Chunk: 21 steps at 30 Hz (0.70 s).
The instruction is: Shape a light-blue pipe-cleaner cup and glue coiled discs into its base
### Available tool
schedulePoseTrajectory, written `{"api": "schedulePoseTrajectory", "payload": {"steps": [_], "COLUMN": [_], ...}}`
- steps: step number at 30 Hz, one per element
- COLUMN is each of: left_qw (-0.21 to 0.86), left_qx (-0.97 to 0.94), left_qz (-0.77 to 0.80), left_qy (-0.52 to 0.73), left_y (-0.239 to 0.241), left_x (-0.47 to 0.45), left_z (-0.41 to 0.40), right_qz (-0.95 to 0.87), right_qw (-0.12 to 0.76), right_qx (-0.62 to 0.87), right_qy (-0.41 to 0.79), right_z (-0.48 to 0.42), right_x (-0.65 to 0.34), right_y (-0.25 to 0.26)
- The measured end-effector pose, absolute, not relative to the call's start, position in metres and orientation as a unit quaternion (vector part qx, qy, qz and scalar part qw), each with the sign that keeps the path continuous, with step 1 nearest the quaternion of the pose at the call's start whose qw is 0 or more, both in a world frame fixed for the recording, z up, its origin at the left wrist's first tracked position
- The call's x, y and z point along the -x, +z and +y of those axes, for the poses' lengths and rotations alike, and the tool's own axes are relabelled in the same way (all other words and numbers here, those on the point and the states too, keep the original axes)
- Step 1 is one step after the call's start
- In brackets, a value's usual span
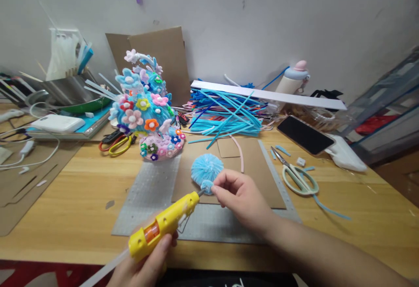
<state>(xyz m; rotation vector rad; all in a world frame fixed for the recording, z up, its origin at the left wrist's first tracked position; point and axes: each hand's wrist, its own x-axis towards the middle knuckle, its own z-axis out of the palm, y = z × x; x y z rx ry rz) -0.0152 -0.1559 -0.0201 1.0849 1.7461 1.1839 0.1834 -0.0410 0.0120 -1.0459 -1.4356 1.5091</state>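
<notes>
Left hand (144,267) at the near edge of the bench (65,208), fingers wrapped closed around the grip of the yellow glue gun (163,226). A clear glue stick stuck out of the back of the gun. The nozzle pointed up and away toward the middle of the bench, its tip touching the small blue tuft (207,186).

Right hand (240,195) came in from the near right corner. Thumb and forefinger were pinched shut on the small blue tuft and the other fingers curled in. The tuft sat against the near side of the blue pompom (207,168). I could not tell whether the two were joined.

The pompom rested on the cardboard sheet (258,178), which lay over the grey mat (147,195) at mid-bench, nearer the front edge.

Also noted:
- The flower ornament (147,108) stood upright, just behind the mat's far left corner.
- The blue pipe cleaner pile (225,112) lay toward the back edge.
- The pale green scissors (299,178) lay just right of the mat.
- The phone (304,135) lay behind the scissors, face up.
</notes>
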Motion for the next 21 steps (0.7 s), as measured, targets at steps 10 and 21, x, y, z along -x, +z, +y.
{"api": "schedulePoseTrajectory", "payload": {"steps": [10, 21], "left_qw": [0.367, 0.378], "left_qx": [-0.458, -0.425], "left_qz": [0.681, 0.681], "left_qy": [0.437, 0.461], "left_y": [-0.034, -0.025], "left_x": [0.029, 0.022], "left_z": [-0.155, -0.155], "right_qz": [-0.548, -0.520], "right_qw": [0.364, 0.354], "right_qx": [0.425, 0.415], "right_qy": [0.621, 0.657], "right_z": [-0.034, -0.035], "right_x": [-0.185, -0.183], "right_y": [0.011, 0.008]}}
